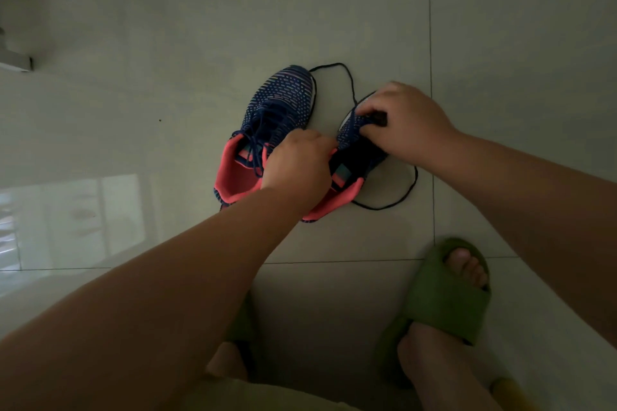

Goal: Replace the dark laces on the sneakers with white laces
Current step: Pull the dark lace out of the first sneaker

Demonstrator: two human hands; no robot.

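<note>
Two navy sneakers with coral linings sit side by side on a tiled floor (167, 27). The left sneaker (280, 103) is laced with dark laces. The left hand (297, 163) grasps the side of the right sneaker (350, 157), its grip curled on the upper. The right hand (400, 120) pinches the dark lace (350, 83), which loops loosely on the floor around that shoe. A foot in a green slipper (444, 297) stands nearby.

A pale tiled floor (167, 27) carries 2 navy-and-coral sneakers (283, 103) side by side, a loose dark lace (349, 80) looping around the right one, and a person's green slide sandal (440, 297) nearer the camera.
</note>
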